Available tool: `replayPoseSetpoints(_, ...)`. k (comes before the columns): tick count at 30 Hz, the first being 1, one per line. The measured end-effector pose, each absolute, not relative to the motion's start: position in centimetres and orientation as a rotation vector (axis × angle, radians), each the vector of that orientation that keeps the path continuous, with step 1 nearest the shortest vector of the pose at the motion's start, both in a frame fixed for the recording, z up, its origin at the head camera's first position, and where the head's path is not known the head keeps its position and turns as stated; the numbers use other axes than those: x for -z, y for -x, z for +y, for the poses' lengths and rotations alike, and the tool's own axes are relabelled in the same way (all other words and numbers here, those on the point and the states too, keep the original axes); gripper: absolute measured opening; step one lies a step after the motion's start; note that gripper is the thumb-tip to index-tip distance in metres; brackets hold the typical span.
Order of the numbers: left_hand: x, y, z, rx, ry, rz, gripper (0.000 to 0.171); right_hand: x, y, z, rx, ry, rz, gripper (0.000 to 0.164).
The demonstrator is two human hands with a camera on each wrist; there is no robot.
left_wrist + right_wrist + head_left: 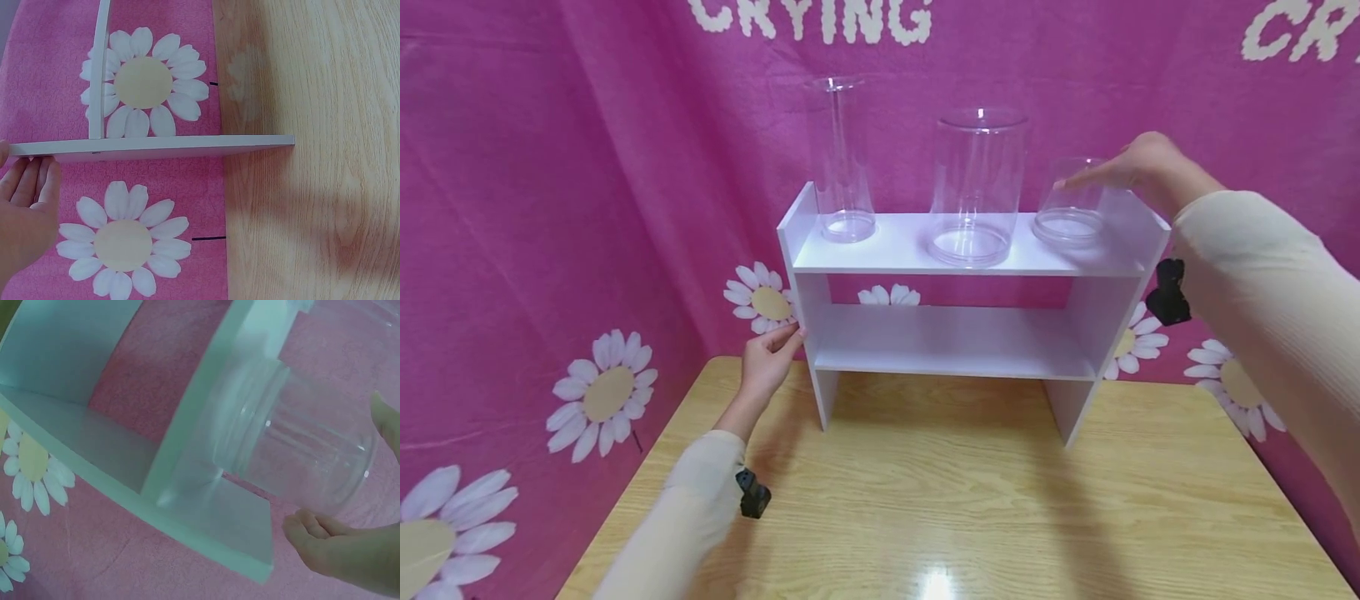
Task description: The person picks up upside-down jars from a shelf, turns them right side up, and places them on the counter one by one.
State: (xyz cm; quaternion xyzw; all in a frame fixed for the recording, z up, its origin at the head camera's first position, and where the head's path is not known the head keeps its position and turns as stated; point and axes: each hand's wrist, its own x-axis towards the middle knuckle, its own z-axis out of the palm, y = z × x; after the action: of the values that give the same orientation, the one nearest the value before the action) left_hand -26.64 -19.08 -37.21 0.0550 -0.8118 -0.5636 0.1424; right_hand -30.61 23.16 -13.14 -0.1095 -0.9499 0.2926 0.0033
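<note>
A white two-tier shelf [955, 337] stands on the wooden table. At its left side panel [187, 145], my left hand [767, 362] holds the edge, fingers against the outer face and thumb at the front edge. My right hand [1150, 167] is around a short clear cylindrical jar [300, 437] at the right end of the top board, thumb on one side and curled fingers on the other, near the rim. The jar's base is on the board. A wide clear cylinder [977, 183] stands mid-board, and a tall narrow clear cylinder [844, 158] stands at the left end.
Raised side panels bound both ends of the top board. Behind the shelf hangs a pink cloth [647, 167] with white daisies and lettering. The wooden table [925, 483] extends in front of the shelf. A black wrist camera [752, 493] sits on my left sleeve.
</note>
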Motion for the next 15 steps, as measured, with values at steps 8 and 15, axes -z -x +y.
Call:
replayPoseSetpoints(8, 37.4, 26.66, -19.05, 1.626, -0.154, -2.333, 0.038, 13.48, 30.37, 22.83, -0.931, 0.397, -2.931, 0.066)
replayPoseSetpoints(15, 37.32, 26.61, -19.07, 1.621, -0.153, -2.332, 0.037, 14.09, 30.2, 23.41, -1.012, 0.347, -2.924, 0.11)
